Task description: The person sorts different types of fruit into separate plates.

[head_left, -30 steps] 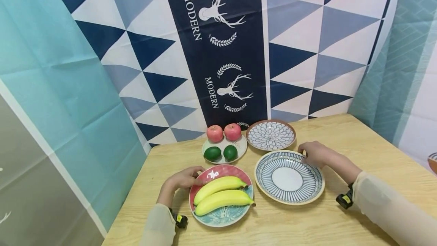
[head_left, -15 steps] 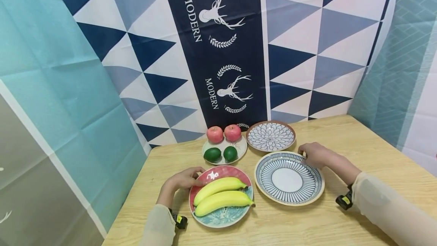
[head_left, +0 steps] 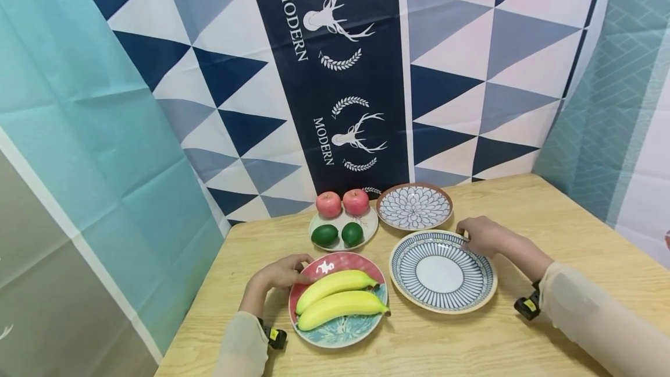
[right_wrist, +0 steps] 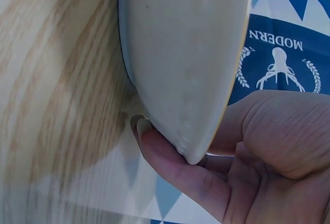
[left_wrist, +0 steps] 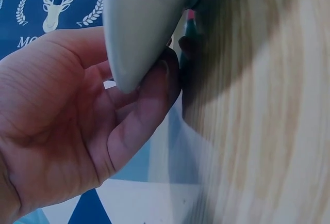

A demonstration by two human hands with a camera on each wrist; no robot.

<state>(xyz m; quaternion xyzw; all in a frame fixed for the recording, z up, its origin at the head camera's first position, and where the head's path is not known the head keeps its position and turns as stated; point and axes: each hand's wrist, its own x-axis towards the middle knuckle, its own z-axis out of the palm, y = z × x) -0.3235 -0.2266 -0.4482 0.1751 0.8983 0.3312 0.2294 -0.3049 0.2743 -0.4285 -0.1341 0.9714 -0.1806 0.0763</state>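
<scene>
Two yellow bananas [head_left: 340, 301] lie side by side on a red and teal plate [head_left: 342, 339] at the front left. My left hand [head_left: 282, 273] grips that plate's left rim; the left wrist view shows fingers [left_wrist: 149, 110] curled under its pale edge and the thumb side above it. To the right is a plate with a blue striped pattern [head_left: 439, 275], bare in the middle. My right hand [head_left: 485, 236] grips its upper right rim, with fingertips [right_wrist: 154, 141] tucked beneath the underside in the right wrist view.
Behind stands a small pale plate [head_left: 369, 223] bearing two red apples [head_left: 342, 203] and two dark green fruits [head_left: 338, 235]. A brown-rimmed plate with a petal pattern [head_left: 415, 207] is beside it, near the patterned cloth backdrop [head_left: 361, 74]. The wooden table [head_left: 565, 231] runs right.
</scene>
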